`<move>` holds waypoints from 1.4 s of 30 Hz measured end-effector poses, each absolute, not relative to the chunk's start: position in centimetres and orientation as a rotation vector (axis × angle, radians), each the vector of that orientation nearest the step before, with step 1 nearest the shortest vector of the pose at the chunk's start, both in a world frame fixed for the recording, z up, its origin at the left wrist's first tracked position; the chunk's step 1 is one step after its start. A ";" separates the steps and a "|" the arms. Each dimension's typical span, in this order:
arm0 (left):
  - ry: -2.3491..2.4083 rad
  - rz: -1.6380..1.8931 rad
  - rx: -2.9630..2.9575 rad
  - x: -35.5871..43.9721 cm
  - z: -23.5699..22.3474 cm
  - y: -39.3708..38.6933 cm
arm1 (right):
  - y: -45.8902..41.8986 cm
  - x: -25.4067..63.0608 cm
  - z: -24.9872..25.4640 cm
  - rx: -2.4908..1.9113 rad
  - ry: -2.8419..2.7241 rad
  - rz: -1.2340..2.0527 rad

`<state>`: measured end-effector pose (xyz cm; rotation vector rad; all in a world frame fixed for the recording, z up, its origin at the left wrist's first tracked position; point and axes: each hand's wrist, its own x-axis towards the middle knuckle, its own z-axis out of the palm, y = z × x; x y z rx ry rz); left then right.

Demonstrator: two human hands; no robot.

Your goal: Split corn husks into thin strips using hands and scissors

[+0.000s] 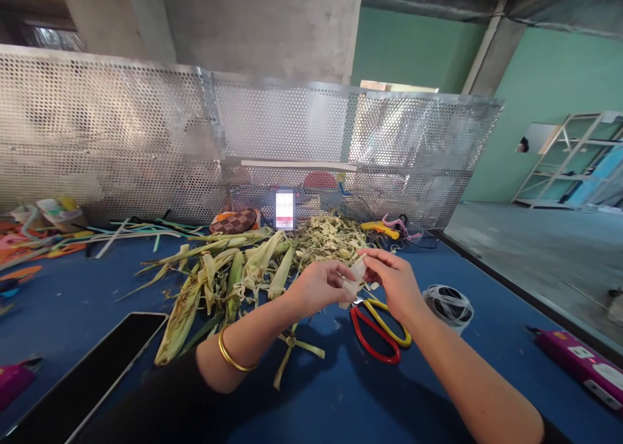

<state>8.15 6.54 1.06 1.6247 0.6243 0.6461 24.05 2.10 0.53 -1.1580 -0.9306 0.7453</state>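
Between my two hands is a pale piece of corn husk (359, 270), pinched from both sides above the blue table. The fingers of my left hand (327, 287) close on its left end. My right hand (390, 276) grips the upper right edge with thumb and fingertips. Just below the hands lie scissors (377, 337) with one red and one yellow handle, their blades mostly hidden. A knotted strip of husk (292, 343) rests on the table under my left forearm. Long dried corn husks (233, 275) spread out to the left, and a heap of husk shreds (326, 236) sits behind.
A dark tablet-like slab (92, 372) lies at front left. On the right are a roll of whitish string (448, 306) and a magenta tool (579, 363). Yellow-handled pliers (382, 228) lie farther back. A lit phone (284, 209) leans near the perforated metal screen (287, 119).
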 end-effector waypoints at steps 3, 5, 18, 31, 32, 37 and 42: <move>0.686 0.705 1.635 8.1 1.1 6.5 | 2.1 24.0 0.7 -1.148 -0.943 0.764; 0.774 0.752 1.702 8.1 1.0 6.5 | 2.0 23.7 0.7 -1.143 -0.954 0.771; 0.725 0.773 1.487 8.4 0.3 6.4 | 1.2 22.6 0.9 -1.183 -1.125 0.821; 0.426 0.675 1.517 7.9 2.0 6.1 | 1.7 23.6 0.9 -1.053 -0.904 0.898; 0.449 0.653 1.525 7.9 2.0 6.0 | 1.8 23.7 0.8 -1.054 -0.903 0.884; 0.504 0.582 1.479 7.7 2.1 5.6 | 1.9 23.6 0.6 -1.059 -0.922 0.823; 0.530 0.595 1.453 8.0 1.5 5.8 | 2.0 23.6 0.5 -1.057 -0.899 0.799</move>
